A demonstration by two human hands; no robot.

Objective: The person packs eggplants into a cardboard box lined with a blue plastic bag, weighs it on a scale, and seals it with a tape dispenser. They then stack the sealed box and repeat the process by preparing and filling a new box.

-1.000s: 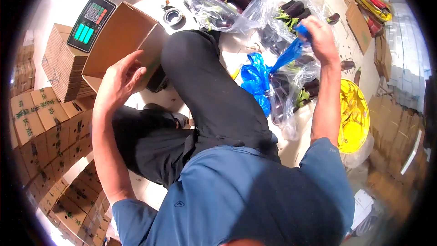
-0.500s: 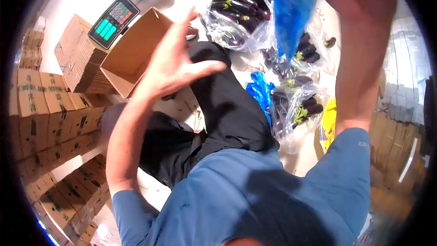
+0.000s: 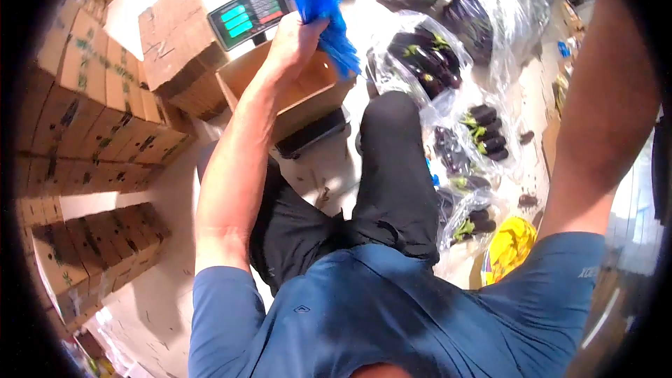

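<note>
the person wears a blue short-sleeved shirt that fills the lower middle of the frame. it has a small dark logo on the chest at lower centre and pale lettering on the sleeve at lower right. black trousers cover both legs in the centre. the arms are bare below the sleeves, and the left hand at upper centre is bare too.
</note>
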